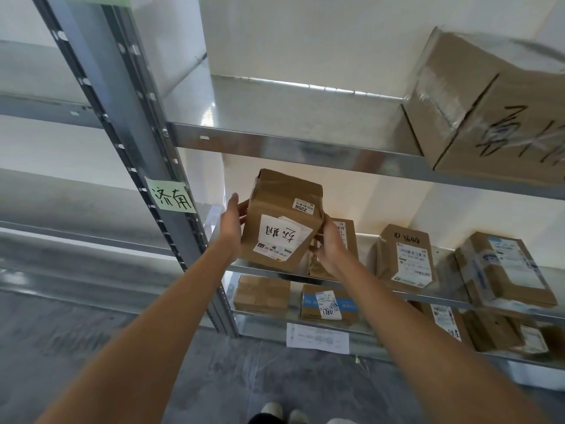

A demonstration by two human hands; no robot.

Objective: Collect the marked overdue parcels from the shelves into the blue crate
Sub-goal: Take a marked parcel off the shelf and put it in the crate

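1. Head view: the left hand [233,225] and the right hand [329,243] hold a brown box [282,220] between them, one on each side, so it cannot slip.
2. The fingers curl round its edges. The box is up in the air, in front of the middle shelf [434,296].
3. Its white note [282,234] with big writing faces the person, likely the overdue mark.
4. The blue crate is not in view.
5. Other parcels [405,255] sit on the shelf.

Grey metal shelving [293,142], large scrawled carton [489,108] on top tier, labelled parcels [405,255] on lower tiers.
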